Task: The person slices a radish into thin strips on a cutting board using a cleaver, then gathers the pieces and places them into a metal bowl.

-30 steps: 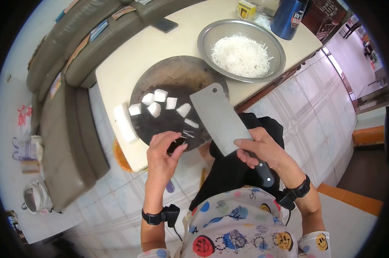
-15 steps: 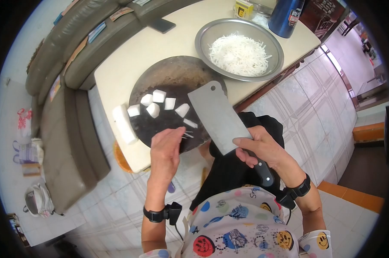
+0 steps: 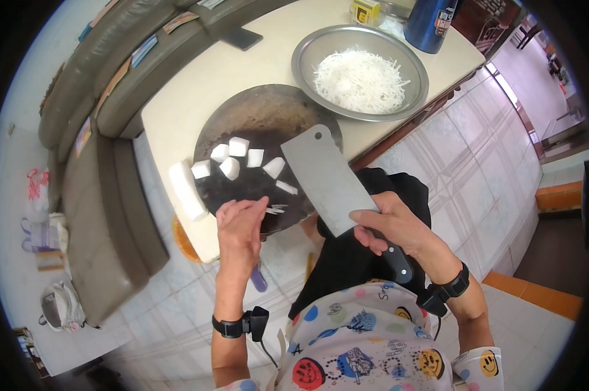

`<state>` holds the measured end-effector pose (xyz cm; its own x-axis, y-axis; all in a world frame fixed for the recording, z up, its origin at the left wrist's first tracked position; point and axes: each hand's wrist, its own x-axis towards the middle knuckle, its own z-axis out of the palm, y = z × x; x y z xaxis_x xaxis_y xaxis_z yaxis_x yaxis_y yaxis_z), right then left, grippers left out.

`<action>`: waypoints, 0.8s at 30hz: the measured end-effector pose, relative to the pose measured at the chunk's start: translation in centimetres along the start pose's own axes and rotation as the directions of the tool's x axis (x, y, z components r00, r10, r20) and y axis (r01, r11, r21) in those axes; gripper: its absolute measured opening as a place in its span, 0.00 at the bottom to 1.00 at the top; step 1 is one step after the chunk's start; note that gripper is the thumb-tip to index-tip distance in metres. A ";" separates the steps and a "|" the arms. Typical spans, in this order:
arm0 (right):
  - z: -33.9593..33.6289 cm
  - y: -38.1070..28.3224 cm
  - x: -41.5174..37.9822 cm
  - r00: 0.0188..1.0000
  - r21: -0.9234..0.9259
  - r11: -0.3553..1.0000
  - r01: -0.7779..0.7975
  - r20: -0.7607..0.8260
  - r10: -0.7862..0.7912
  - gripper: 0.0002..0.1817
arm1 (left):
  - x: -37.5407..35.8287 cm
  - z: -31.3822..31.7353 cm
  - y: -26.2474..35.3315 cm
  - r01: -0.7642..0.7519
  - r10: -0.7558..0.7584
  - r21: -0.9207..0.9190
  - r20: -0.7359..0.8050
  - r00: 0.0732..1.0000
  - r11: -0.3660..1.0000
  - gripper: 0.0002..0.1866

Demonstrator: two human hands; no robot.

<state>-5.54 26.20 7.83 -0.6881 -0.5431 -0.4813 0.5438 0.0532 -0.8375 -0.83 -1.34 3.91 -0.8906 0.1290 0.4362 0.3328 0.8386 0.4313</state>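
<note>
My right hand (image 3: 385,225) grips a cleaver (image 3: 330,179) by its black handle, thumb on the flat of the blade. The broad grey blade slants over the right part of a round dark chopping board (image 3: 249,114). Over the board's near edge, my left hand (image 3: 241,225) has its fingers bent together, with a few thin white shreds (image 3: 277,209) at the fingertips. Beyond these lie a short white strip (image 3: 286,188) and several white chunks, one of them a cut chunk (image 3: 273,167). A long peeled white piece (image 3: 187,191) rests along the board's left side.
A metal bowl (image 3: 299,68) of white shreds (image 3: 359,81) stands at the board's far right. Behind it are a yellow box (image 3: 364,12) and a blue bottle (image 3: 431,25). A dark phone-like slab (image 3: 241,38) lies on the cream table (image 3: 170,111). A sofa (image 3: 112,247) runs along the left.
My left hand has shifted slightly left and toward me, and the thin shreds at its fingertips have moved a little left. The cleaver stays in nearly the same place.
</note>
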 end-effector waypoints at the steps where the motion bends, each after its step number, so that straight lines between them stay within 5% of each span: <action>1: 0.1 0.0 0.0 1.000 0.000 1.000 0.001 0.001 -0.001 0.14 | 0.1 0.0 0.0 0.046 -0.047 -0.012 -0.035 0.998 0.999 0.14; 4: 0.0 0.1 -0.1 1.000 0.005 1.000 0.008 0.001 -0.008 0.14 | 0.2 -0.5 0.2 0.187 -0.185 -0.040 0.039 0.982 0.982 0.14; 14: -0.2 0.3 -0.2 1.000 -0.003 1.000 0.005 -0.022 -0.005 0.14 | 1.7 0.2 0.1 0.241 -0.236 -0.136 0.052 0.970 0.961 0.14; 17: -0.2 0.4 -0.2 1.000 -0.012 1.000 0.012 -0.022 -0.013 0.14 | 2.7 1.5 0.5 0.047 -0.047 0.009 0.061 0.997 0.999 0.15; 24: -0.4 0.3 -0.7 1.000 -0.062 0.998 0.006 -0.030 -0.008 0.14 | 3.3 2.3 0.6 -0.013 0.003 0.069 0.135 0.991 0.998 0.13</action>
<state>-5.12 26.93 7.77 -0.7065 -0.5179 -0.4823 0.5086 0.1022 -0.8549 -4.27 0.76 3.81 -0.9232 0.2021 0.3270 0.3219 0.8714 0.3702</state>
